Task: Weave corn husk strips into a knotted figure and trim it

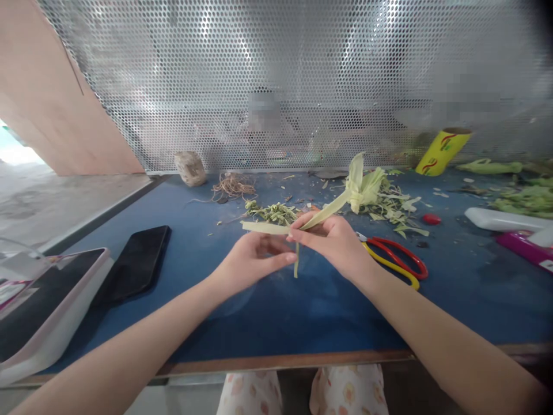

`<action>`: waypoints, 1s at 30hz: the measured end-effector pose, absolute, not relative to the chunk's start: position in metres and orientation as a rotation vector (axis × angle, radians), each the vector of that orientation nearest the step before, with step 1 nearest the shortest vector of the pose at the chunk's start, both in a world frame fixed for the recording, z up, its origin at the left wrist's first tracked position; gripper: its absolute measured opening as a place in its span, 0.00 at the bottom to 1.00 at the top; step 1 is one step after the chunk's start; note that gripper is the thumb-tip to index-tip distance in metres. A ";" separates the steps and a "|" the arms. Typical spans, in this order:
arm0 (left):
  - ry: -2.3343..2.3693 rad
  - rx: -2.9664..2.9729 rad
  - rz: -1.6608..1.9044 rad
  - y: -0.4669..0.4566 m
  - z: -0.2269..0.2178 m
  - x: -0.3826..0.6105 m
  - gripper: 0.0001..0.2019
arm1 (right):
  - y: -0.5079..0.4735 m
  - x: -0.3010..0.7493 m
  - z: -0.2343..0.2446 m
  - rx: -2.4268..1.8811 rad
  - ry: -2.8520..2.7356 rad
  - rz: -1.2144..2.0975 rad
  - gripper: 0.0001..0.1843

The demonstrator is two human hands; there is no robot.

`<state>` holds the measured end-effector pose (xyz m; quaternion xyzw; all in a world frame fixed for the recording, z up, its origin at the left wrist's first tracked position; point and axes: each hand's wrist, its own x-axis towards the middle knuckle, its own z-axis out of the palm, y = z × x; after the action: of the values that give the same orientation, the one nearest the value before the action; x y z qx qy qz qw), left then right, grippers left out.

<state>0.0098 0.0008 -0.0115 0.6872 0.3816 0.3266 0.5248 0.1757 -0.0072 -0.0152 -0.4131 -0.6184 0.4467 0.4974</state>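
My right hand pinches pale green leaf strips where they cross. One flat strip sticks out to the left, and a narrow end hangs down. Another length rises rightward to a folded, knotted pale green leaf piece above my right hand. My left hand is curled just below the crossing, its thumb against the hanging end; its fingertips are partly hidden. Just right of my right wrist lie scissors with one red and one yellow handle. Behind my hands is a small heap of green plant scraps.
A black phone and a pale-rimmed tray lie at left. Toward the back are a whitish cylinder, brown string and a yellow tube. Shredded leaves and a white-and-purple object lie right. Perforated metal stands behind.
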 end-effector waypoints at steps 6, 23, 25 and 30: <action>0.940 1.674 0.841 0.002 -0.022 0.011 0.08 | -0.008 0.176 -0.015 -0.969 -1.585 1.192 0.09; 0.822 1.453 0.890 -0.006 -0.007 0.007 0.22 | -0.004 0.184 -0.015 -0.970 -1.440 1.172 0.10; 0.806 1.439 0.868 -0.007 -0.007 0.007 0.21 | -0.004 0.185 -0.013 -0.962 -1.478 1.189 0.10; 0.850 1.378 0.788 -0.008 -0.009 0.009 0.17 | -0.005 0.186 -0.014 -0.948 -1.626 1.165 0.13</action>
<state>0.0088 -0.0078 -0.0090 0.5998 0.3700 0.3428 0.6212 0.1864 -0.0048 -0.0139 -0.3830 -0.6568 0.4705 0.4478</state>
